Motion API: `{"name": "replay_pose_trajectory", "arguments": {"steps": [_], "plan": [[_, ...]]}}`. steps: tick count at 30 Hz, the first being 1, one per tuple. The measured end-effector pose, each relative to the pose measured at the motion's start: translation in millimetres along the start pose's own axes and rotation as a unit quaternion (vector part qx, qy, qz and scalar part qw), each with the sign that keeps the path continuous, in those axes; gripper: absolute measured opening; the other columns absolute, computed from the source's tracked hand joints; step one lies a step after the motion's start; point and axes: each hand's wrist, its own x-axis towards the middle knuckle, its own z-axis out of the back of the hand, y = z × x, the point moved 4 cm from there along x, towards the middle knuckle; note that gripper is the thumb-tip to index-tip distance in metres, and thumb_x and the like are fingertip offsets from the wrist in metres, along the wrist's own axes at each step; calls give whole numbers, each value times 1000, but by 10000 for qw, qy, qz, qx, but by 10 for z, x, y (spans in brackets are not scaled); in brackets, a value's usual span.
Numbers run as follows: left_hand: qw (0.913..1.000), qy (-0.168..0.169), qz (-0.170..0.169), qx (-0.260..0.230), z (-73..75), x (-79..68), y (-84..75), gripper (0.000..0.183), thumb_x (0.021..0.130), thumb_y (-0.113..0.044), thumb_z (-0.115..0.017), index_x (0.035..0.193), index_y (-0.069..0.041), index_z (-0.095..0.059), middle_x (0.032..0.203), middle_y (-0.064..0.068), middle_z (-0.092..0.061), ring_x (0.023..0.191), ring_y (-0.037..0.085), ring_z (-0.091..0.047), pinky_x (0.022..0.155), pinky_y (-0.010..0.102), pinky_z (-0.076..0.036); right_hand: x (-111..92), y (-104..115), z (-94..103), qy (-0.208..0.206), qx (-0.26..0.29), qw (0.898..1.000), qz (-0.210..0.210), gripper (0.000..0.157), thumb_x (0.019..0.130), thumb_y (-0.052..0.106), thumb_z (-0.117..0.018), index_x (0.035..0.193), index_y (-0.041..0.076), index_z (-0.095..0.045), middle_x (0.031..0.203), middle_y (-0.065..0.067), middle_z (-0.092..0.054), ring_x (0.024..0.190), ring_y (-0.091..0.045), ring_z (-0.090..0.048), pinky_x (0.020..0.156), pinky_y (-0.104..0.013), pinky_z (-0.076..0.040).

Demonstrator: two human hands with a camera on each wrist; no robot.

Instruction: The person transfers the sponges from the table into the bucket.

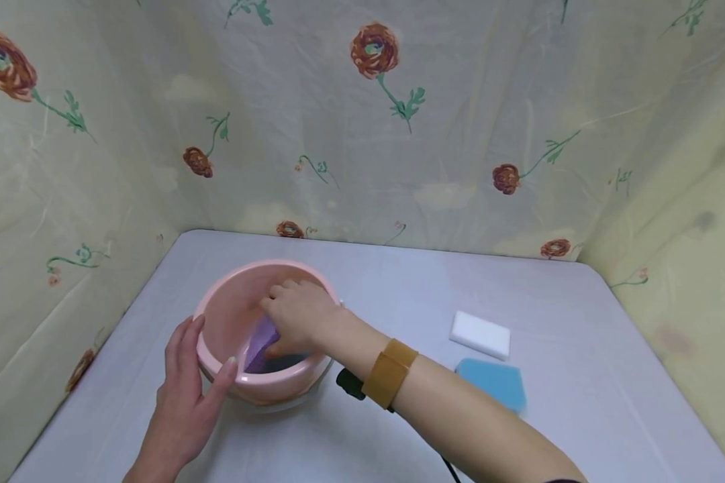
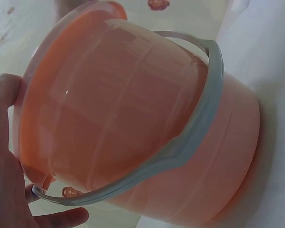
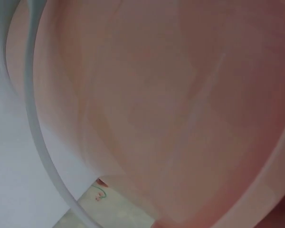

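Note:
A pink bucket [image 1: 274,388] stands on the table, left of the middle. My left hand [image 1: 187,389] holds its rim from the near left side, thumb on the front of the rim and fingers along the left. In the left wrist view its fingers lie by the bucket's rim [image 2: 26,109] and one end of the grey handle [image 2: 199,114]. Down inside the bucket, my right hand [image 1: 299,312] grips a purple cloth [image 1: 258,345]. The right wrist view shows mostly the bucket's outer wall [image 3: 142,95], and the right hand is hidden there.
A white sponge block [image 1: 480,334] lies right of the bucket, with a blue sponge [image 1: 494,382] nearer, partly behind the right forearm. Flowered curtains [image 1: 447,134] enclose the white table [image 1: 393,288] at the back and sides. A dark cable [image 1: 450,467] runs below the right forearm.

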Motion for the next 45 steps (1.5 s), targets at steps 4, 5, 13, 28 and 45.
{"name": "replay_pose_trajectory", "arguments": {"steps": [4, 5, 13, 28, 45], "plan": [[10000, 43, 61, 3, -7, 0, 7, 85, 102, -54, -48, 162, -19, 3, 165, 13, 7, 140, 48, -30, 104, 66, -33, 9, 12, -9, 58, 25, 10000, 24, 73, 86, 61, -72, 141, 16, -58, 134, -1, -59, 124, -19, -52, 109, -34, -39], [10000, 46, 64, -3, -9, -1, 8, 85, 102, -54, -47, 162, -19, 3, 165, 13, 7, 140, 49, -30, 104, 66, -34, 8, 9, -9, 65, 18, 10000, 18, 72, 86, 60, -72, 141, 16, -57, 135, -1, -59, 125, -19, -52, 110, -34, -38], [9997, -157, -190, -19, 4, -17, -6, 82, 103, -49, -49, 162, -17, -2, 165, 14, 2, 138, 51, -33, 103, 70, -33, -40, -67, 91, -159, 366, 9992, -81, 69, 89, 55, -71, 143, 15, -56, 142, -2, -55, 134, -18, -47, 114, -33, -33], [9995, -180, -251, -45, 12, -16, -12, 81, 104, -48, -48, 162, -17, -1, 165, 14, 3, 140, 52, -30, 104, 71, -31, -160, -180, 232, -403, 645, 9970, -161, 69, 90, 53, -70, 146, 16, -54, 148, -1, -51, 132, -21, -48, 106, -38, -43], [10000, -64, -30, 43, -1, -17, -10, 84, 103, -51, -47, 162, -18, 3, 165, 13, 6, 140, 51, -28, 103, 72, -31, -388, -365, 251, -764, 1104, 9907, -233, 68, 90, 49, -72, 147, 17, -54, 143, -4, -54, 129, -23, -50, 104, -40, -44]]}}
